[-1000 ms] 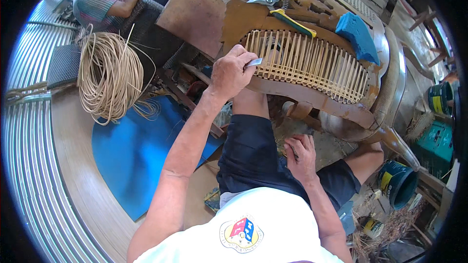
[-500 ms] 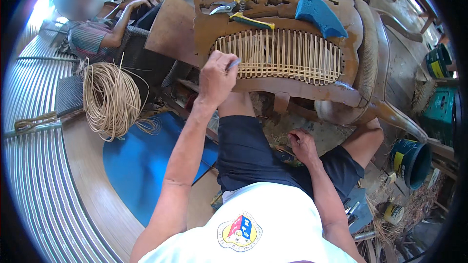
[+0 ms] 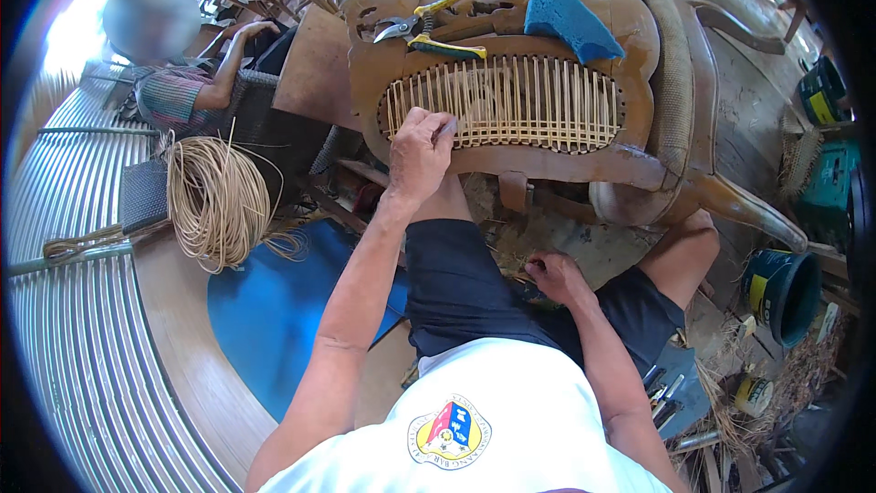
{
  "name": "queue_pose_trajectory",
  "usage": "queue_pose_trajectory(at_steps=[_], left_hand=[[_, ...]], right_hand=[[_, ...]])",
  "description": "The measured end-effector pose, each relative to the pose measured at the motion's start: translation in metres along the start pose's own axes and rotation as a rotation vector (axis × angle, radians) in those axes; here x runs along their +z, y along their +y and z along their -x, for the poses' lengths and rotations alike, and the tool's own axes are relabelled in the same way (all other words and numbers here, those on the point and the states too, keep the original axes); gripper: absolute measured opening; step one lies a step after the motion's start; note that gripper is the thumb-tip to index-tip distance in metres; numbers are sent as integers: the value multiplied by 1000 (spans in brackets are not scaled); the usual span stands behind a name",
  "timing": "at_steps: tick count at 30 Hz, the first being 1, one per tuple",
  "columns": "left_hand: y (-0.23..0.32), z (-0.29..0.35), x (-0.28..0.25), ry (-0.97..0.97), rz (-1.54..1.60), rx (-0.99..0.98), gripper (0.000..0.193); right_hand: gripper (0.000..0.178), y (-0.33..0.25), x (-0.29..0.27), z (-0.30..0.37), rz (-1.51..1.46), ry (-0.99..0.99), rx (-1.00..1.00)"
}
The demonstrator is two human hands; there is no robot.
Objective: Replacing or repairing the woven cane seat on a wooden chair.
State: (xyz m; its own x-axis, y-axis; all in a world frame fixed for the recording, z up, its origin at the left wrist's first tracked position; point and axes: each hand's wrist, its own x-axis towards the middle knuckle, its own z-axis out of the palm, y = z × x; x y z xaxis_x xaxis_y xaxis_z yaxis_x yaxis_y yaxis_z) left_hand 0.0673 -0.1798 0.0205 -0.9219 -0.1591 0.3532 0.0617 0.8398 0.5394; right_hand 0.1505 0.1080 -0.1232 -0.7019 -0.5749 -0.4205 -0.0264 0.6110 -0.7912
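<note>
An openwork panel of pale cane strands [image 3: 497, 96] fills an oval opening in a carved brown wooden chair back [image 3: 511, 162]. Upright strands span the opening, with several crosswise strands woven along the near edge. My left hand [image 3: 420, 157] is closed at the panel's near left edge, fingertips pinched together by a small greyish thing too unclear to name. Lower down, past the near rail, my right hand [image 3: 558, 277] hovers over my lap with curled fingers; whatever they hold is hidden. Yellow-handled pruning shears [image 3: 429, 23] lie spread on the carved wood beside a blue sponge [image 3: 573, 23].
A large coil of cane [image 3: 219, 201] hangs at the left, above a blue sheet [image 3: 283, 319]. A co-worker [image 3: 182, 96] sits at the far left. Dark buckets [image 3: 780, 297] and cane scraps stand at the right, near several hand tools [image 3: 664, 393].
My left hand has moved right and nearer to me relative to the panel, uncovering some of its left end. The chair back sits slightly farther left in view. My right hand stays curled.
</note>
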Motion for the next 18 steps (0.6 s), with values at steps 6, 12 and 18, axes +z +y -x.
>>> queue_pose_trajectory(at_steps=[6,12,18], left_hand=[[7,6,-5,-34,220,-237,19],[12,13,-1,-128,326,-454,23],[23,19,1,-74,501,-496,23]], right_hand=[[25,3,2,1,-5,27,-24],[30,-7,-3,2,-25,-33,30],[30,-10,-9,6,-46,-26,14]])
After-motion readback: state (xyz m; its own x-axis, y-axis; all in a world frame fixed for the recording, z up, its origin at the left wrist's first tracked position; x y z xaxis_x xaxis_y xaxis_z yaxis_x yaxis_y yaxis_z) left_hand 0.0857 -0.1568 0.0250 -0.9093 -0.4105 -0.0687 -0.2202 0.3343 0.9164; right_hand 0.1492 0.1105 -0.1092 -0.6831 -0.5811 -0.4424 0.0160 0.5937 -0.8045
